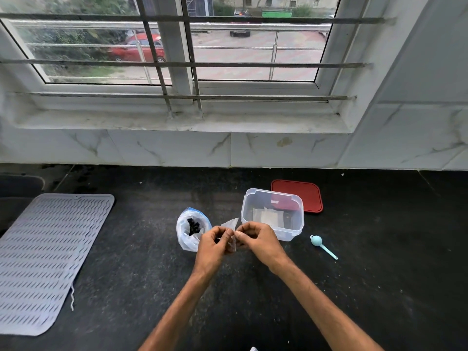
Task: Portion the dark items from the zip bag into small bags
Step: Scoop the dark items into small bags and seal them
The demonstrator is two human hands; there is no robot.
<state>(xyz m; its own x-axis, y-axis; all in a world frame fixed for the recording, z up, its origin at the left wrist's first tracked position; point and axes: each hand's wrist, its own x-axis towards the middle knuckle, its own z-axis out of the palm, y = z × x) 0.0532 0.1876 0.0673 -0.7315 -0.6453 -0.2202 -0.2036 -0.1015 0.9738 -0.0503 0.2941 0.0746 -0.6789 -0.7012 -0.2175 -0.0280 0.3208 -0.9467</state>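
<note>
Bag-opening is your step: left hand [212,245] and right hand [258,239] both pinch the small bag [231,223] between them. The zip bag [184,239] with dark items [194,226] stands at ten o'clock of them. Next, likely: part its mouth, then reach the scoop [322,246] at three o'clock.

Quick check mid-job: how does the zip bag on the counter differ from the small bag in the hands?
The zip bag stands on the counter; the small bag is pinched between the left hand and the right hand. The zip bag is larger and has a blue strip at its mouth; the small bag is plain. The zip bag holds dark items; none show in the small bag. Both are translucent plastic.
</note>
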